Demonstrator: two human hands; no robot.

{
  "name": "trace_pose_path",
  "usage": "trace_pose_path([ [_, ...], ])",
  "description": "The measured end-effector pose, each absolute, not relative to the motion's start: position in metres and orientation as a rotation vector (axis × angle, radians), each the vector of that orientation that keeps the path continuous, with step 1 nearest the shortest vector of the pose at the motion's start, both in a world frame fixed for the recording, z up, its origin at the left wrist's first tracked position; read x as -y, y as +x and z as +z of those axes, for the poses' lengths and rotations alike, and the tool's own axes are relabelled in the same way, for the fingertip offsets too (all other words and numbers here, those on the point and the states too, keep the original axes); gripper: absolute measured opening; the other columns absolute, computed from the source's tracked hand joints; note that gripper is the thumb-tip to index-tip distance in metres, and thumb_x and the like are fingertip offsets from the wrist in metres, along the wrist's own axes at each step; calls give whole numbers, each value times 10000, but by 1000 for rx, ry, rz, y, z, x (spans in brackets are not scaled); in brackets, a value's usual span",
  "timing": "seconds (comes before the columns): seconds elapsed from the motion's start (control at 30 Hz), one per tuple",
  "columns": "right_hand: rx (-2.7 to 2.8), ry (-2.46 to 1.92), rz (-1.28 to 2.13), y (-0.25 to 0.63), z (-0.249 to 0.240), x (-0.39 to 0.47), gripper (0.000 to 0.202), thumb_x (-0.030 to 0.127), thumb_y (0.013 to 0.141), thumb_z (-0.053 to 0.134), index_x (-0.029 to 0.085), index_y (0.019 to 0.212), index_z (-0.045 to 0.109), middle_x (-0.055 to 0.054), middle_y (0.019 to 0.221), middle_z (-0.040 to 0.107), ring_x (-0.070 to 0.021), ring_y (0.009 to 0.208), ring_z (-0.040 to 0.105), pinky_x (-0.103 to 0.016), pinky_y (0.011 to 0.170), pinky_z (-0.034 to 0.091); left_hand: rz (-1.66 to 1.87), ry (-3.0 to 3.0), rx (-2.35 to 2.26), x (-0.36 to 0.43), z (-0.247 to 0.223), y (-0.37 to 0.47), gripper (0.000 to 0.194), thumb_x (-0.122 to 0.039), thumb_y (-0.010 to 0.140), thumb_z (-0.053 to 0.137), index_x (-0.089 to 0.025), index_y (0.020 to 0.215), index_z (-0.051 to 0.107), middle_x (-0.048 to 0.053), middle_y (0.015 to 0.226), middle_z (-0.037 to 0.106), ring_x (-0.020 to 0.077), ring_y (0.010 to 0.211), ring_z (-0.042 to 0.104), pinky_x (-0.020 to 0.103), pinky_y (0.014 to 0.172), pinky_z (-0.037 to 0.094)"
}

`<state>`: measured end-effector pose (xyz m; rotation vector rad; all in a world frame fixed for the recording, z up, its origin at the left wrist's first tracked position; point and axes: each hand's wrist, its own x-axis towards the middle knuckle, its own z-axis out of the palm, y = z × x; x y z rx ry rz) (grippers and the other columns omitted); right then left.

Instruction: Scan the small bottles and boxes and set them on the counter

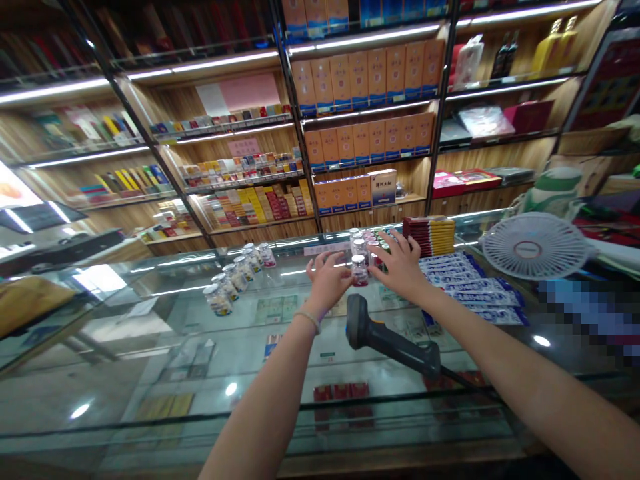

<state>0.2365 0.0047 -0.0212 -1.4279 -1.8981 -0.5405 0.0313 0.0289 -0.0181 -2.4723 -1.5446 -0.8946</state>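
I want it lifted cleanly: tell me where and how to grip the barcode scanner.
Probably take the scanner by mid-handle with the right hand, coming from above and the right: its slim handle slants right and toward the wearer, the bulkier head lies at the left, and the cable trails from the handle's end.

This place can be recognised as a shop. At the back, lit shelves are seen, on which similar orange boxes, many small packets and yellow bottles are arranged in rows. Under the top of a glass counter, red packs are displayed. On it, small jars are lined up, and a handheld scanner is laid.
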Motion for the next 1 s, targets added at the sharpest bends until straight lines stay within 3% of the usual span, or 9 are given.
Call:
trace_pose_path([
  [0.23,2000,-1385,-558,239,-25,-1,384,519,864,653,296,1169,718,-104,1584,386,-359,1465,237,-583,1142,155,-820,-2585,1487,-27,-12,28,46,-339,775,808,-316,814,799,6,1396,628,360,1427,361,670,1184,157],
  [0.5,2056,-1389,-519,238,-30,-5,299,472,853,689,285,1082,732,-97,1607,352,-354,1477,229,-586,1144,164,-895,-2624,1476,-28,-11,26,45,-323,765,817,-300,797,794,16,1400,624,368,1437,348,674,1185,154],
  [0.63,1978,-1416,-493,239,-24,-3,356,495,878,656,281,1158,703,-104,1595,364,-349,1478,232,-580,1146,179,-1069,-2670,1442,-35,-7,22,124,-384,808,772,-281,870,802,41,1437,580,346,1440,353,613,1215,197],
  [0.8,1901,-1396,-478,240,-17,1,573,509,889,637,319,1418,527,-109,1596,354,-326,1482,245,-559,1152,199,-1192,-2720,1405,-39,0,18,167,-410,852,720,-279,920,797,40,1449,560,293,1415,408,525,1225,258],
  [1.0,1923,-1346,-469,240,-14,3,506,484,859,685,346,1337,596,-88,1579,390,-338,1473,264,-572,1150,191,-1088,-2682,1444,-33,4,19,162,-395,875,693,-289,935,800,39,1472,546,319,1443,354,577,1202,256],
])
